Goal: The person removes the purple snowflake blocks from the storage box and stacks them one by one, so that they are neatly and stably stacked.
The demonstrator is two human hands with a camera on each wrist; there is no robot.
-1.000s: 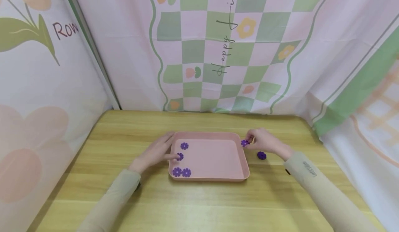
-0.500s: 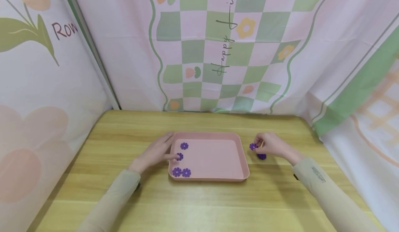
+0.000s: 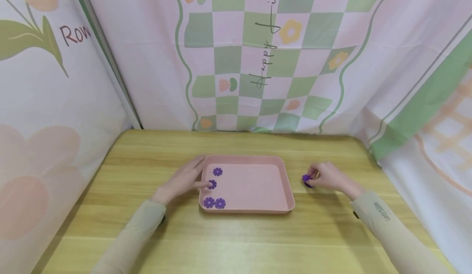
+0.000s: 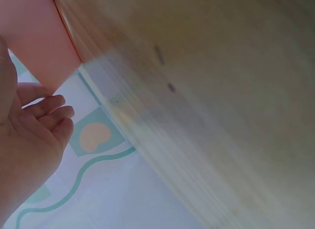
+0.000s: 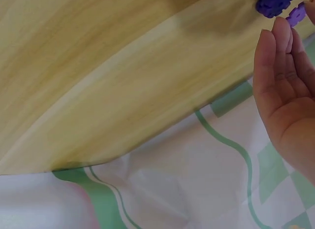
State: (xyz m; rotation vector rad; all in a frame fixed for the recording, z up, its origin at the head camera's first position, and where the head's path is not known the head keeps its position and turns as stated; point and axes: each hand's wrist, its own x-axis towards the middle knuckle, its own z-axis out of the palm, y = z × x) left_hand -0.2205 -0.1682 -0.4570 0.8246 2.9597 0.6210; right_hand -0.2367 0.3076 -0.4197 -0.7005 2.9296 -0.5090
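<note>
My left hand point(image 3: 183, 180) holds the left side of a pink rectangular tray point(image 3: 247, 211), fingers along the outer wall and thumb over the rim. The thumb partly covers one purple flower-shaped disc point(image 3: 213, 182). Inside the tray lie another such disc point(image 3: 218, 171) and two side by side in the near left corner, one the corner disc point(image 3: 209, 202). To the right of the tray, my right hand point(image 3: 329, 176) pinches a purple notched disc point(image 5: 297, 15). Close beside it in the right wrist view is a darker purple piece point(image 5: 274, 3) on the table, seemingly stacked discs.
The tray sits on a wooden table point(image 3: 243, 245). Printed curtains point(image 3: 258, 61) hang close behind the table and along both sides.
My right hand has moved right and slightly nearer, from the tray's right edge to the dark purple piece, still pinching its disc. My left hand and the tray have stayed put.
</note>
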